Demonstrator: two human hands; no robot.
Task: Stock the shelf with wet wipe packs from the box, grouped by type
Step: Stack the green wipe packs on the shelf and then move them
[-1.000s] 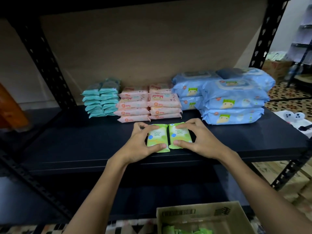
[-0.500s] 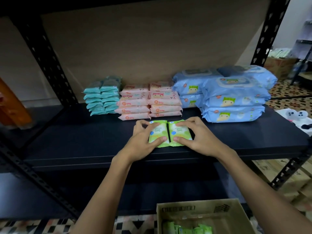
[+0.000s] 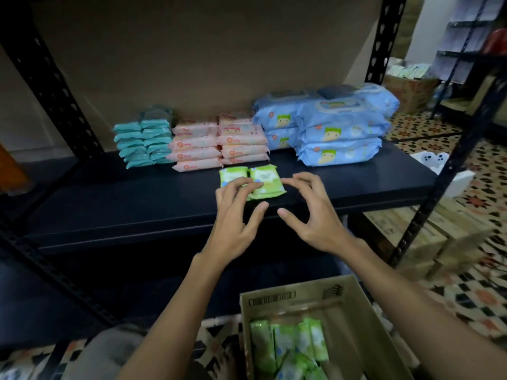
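Nearest the camera, a cardboard box (image 3: 340, 300) is seen on the patterned floor (image 3: 480, 292), with green packs (image 3: 288, 349) standing loosely inside it. Above the box, both arms are stretched toward the black shelf (image 3: 137, 204). The left hand (image 3: 233, 218) is held over the shelf's front edge with its fingers (image 3: 238, 185) spread and nothing gripped; the fingertips overlap the near corner of the left green pack in the view, and whether they touch it cannot be told. The right hand (image 3: 310, 212) is likewise opened, fingers curled and apart, empty, just beside and nearer than the right green pack. Two green packs (image 3: 255, 178) are laid flat side by side on the shelf, touching each other, just in front of the pink stacks. Farther back, three groups are ranged in a row against the brown backboard (image 3: 205, 56): two stacks of teal packs (image 3: 144, 141) at the left, two stacks of pink packs (image 3: 219, 144) in the middle, and larger blue packs (image 3: 334, 127) piled at the right. Beyond the shelf's right post (image 3: 381, 39), another rack (image 3: 466, 50) and a box are seen, blurred.
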